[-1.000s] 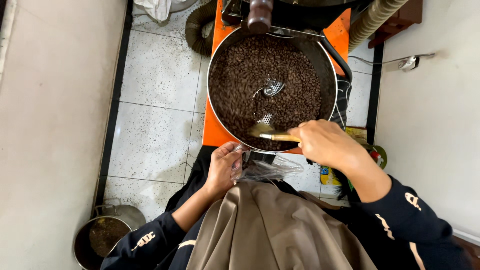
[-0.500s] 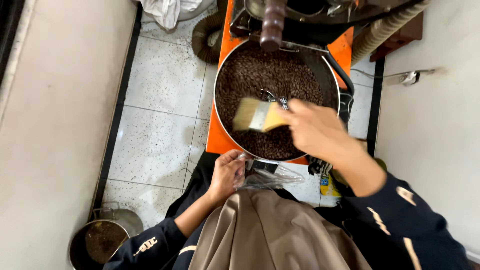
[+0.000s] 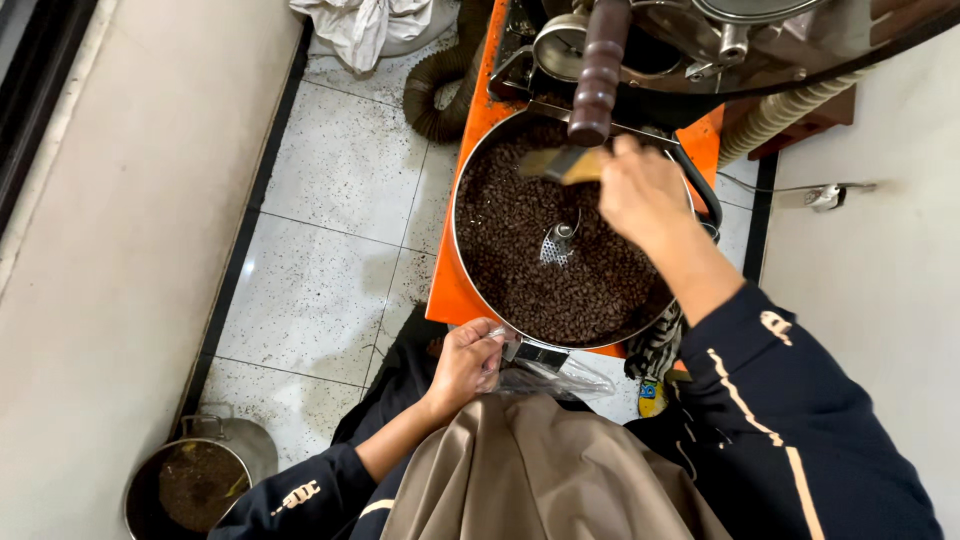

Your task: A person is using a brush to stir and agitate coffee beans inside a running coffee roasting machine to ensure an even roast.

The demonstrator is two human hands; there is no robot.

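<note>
Brush [image 3: 558,165]: flat, pale bristles, blurred; over far edge of tray, just under dark wooden handle [image 3: 597,70] of roaster.
R hand [image 3: 640,195]: closed round brush handle, reaching across tray from near-right side.
Beans [image 3: 545,255]: dark brown, fill tray nearly to rim.
Tray [image 3: 462,290]: round steel, sits on orange base [image 3: 450,290]; small metal stirrer [image 3: 557,243] at centre.
L hand [image 3: 468,362]: at near edge of tray, fingers curled on clear plastic bag [image 3: 555,378] by a metal spout [image 3: 535,352] under the rim.
Roaster [image 3: 700,40]: metal parts at far edge, behind tray.
Hoses: ribbed grey hose [image 3: 440,85] far-left of base; beige hose [image 3: 790,105] far-right.
Floor [image 3: 320,250]: pale speckled tiles, left of base.
Bucket [image 3: 195,480]: steel, near-left corner of floor, brownish stuff inside.
Cloth [image 3: 365,25]: white, crumpled, far end of floor.
</note>
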